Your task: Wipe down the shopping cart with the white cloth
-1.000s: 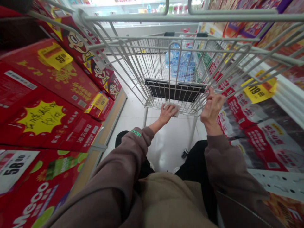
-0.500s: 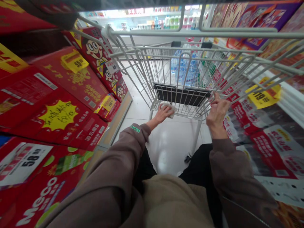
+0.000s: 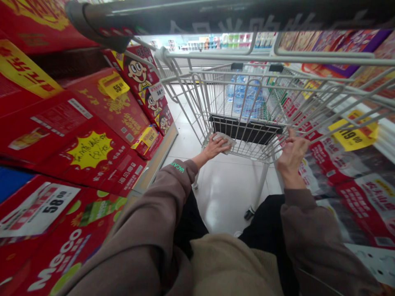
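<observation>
A shopping cart [image 3: 203, 98] of pale metal wire stands right in front of me, its near wall facing my knees. My left hand [image 3: 215, 148] presses a crumpled whitish cloth [image 3: 224, 141] against the lower wires of that wall, by the lower left part of a black panel [image 3: 245, 129]. At the lower right corner of the basket, my right hand [image 3: 293, 158] is closed around the wire side. Large clear-blue water bottles [image 3: 247, 96] lie inside the cart. Above everything runs the cart's dark handlebar [image 3: 216, 16].
Red boxed goods [image 3: 89, 156] with price signs are stacked close on my left. On the right, shelves hold shrink-wrapped red-and-white packs [image 3: 364, 201] under a yellow price tag [image 3: 354, 133]. A cart wheel [image 3: 248, 214] rests on the pale tiled floor [image 3: 220, 197]. Lit shelves [image 3: 210, 42] stand behind.
My view has tilted up, bringing the handlebar further into sight. Relative to the cart, my left hand and the cloth have shifted slightly up towards the black panel. My right hand keeps its hold.
</observation>
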The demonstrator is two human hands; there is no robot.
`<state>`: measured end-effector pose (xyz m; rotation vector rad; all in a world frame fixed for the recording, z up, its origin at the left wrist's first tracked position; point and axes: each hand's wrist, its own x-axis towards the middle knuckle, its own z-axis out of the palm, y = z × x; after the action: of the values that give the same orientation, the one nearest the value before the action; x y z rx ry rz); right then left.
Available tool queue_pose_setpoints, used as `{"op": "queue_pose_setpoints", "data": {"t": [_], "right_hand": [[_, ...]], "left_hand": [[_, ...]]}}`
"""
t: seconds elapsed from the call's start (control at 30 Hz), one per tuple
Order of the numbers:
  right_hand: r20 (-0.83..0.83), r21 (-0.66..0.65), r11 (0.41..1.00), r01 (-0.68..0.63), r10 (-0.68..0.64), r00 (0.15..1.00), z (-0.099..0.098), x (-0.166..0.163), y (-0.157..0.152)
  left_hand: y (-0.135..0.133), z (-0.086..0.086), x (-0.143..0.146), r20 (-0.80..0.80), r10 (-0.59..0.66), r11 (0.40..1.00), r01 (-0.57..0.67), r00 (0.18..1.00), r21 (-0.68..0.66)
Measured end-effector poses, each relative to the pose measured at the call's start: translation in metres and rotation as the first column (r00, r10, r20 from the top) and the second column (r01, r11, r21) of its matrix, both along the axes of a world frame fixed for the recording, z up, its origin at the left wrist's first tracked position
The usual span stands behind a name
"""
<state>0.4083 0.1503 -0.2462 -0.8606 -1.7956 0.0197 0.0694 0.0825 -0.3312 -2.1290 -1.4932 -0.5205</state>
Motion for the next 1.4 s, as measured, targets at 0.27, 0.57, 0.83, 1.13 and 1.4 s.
{"op": "queue_pose_setpoints", "data": {"t": [0.27, 0.57, 0.83, 1.13, 1.4], "right_hand": [[-0.014, -0.013, 0.997, 0.074, -0.074, 0.997, 0.001, -0.004, -0.006], [0.025, 0.031, 0.994, 0.107, -0.107, 0.994, 0.004, -0.004, -0.01], [-0.132, 0.012, 0.996, 0.09, -0.088, 0.987, 0.0, -0.011, -0.009], [-0.002, 0.109, 0.994, 0.001, 0.0, 1.0, -0.006, -0.072, -0.048], [0.269, -0.185, 0.982, -0.044, 0.094, 0.958, -0.02, -0.149, -0.056]], "left_hand": [[-0.001, 0.001, -0.022, 0.02, 0.109, 0.994, -0.109, 0.994, 0.008], [-0.015, -0.005, -0.028, 0.091, 0.144, 0.985, -0.152, 0.985, 0.085], [-0.04, -0.011, -0.055, 0.151, 0.263, 0.961, -0.272, 0.953, 0.044], [-0.043, 0.001, -0.087, 0.317, 0.403, 0.88, -0.459, 0.858, 0.123], [-0.049, -0.019, -0.075, 0.314, 0.333, 0.916, -0.384, 0.889, 0.117]]}}
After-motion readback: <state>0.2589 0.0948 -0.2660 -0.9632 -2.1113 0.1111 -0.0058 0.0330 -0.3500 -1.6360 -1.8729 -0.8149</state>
